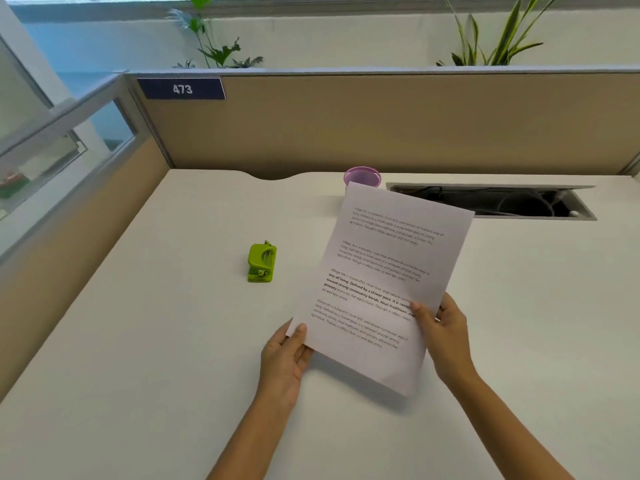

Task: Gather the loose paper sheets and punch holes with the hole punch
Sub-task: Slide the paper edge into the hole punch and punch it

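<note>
Both hands, left hand (285, 355) and right hand (445, 332), grip the gathered paper sheets (384, 282) above the desk (138, 341); next, probably, feeding an edge into the green hole punch (261, 262) lying just left

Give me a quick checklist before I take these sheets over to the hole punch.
1. Paper sheets held by both hands: ok, left hand at the lower left corner, right hand on the right edge.
2. Sheet edges squared: cannot tell, only the top page shows.
3. Hole punch reachable: ok, it sits alone on the desk, left of the paper.
4. Punch slot facing you: cannot tell.
5. Purple cup out of the way: ok, behind the sheets.
</note>
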`<state>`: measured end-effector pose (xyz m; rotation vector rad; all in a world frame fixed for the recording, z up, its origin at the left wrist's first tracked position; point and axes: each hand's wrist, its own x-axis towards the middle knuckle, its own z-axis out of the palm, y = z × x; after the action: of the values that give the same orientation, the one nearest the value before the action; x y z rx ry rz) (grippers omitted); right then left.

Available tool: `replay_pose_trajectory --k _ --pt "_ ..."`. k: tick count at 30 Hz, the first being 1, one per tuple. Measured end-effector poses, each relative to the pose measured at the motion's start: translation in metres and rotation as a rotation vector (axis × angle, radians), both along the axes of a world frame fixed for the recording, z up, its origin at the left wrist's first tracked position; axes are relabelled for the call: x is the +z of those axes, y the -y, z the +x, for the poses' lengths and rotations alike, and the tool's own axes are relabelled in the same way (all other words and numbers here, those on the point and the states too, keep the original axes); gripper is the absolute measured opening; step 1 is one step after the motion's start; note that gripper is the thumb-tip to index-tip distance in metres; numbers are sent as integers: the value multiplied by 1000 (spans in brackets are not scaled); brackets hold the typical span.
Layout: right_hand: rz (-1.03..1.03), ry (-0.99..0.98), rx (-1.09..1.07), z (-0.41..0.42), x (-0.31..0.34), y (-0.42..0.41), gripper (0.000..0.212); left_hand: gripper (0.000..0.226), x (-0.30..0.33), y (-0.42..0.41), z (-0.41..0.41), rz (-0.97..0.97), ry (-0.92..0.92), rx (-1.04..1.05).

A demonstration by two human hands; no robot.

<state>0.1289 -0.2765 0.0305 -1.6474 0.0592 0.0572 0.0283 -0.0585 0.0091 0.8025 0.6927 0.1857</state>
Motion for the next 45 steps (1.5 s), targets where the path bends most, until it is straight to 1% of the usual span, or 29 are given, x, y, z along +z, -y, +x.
replay_pose_trajectory --k 5,6,10,12,13,16,18,21,27,33,37,45 --pt "-52 -42 -2 0 -6 -15 21 19 -2 -86 5 236 -44 -57" --pt "-64 -54 -3 0 -8 -18 20 17 -1 -102 11 307 -58 -59" --pt "-74 -86 -1 -1 -17 -31 19 21 5 -162 50 749 -147 -112" --pt "-80 -99 -6 -3 -21 -38 17 23 9 -185 74 877 -197 -181" --pt "-73 -106 -16 -3 -23 -41 16 25 11 -193 87 882 -220 -242" --pt "-52 -113 -57 -6 -28 -49 13 28 18 -202 115 820 -279 -446" --pt "-54 -114 -76 -8 -31 -54 14 29 17 -202 126 837 -309 -501" --pt "-65 -115 -82 -11 -31 -62 11 22 15 -201 132 849 -303 -511" --pt "-88 -126 -33 -13 -25 -78 10 21 13 -207 112 795 -274 -575" --pt "-156 -165 63 -12 -29 -97 6 19 5 -209 79 736 -237 -532" --pt "-155 -186 105 -11 -33 -104 7 19 1 -209 64 709 -227 -507" --pt "-191 -203 175 -7 -38 -121 9 20 -4 -203 47 708 -210 -502"
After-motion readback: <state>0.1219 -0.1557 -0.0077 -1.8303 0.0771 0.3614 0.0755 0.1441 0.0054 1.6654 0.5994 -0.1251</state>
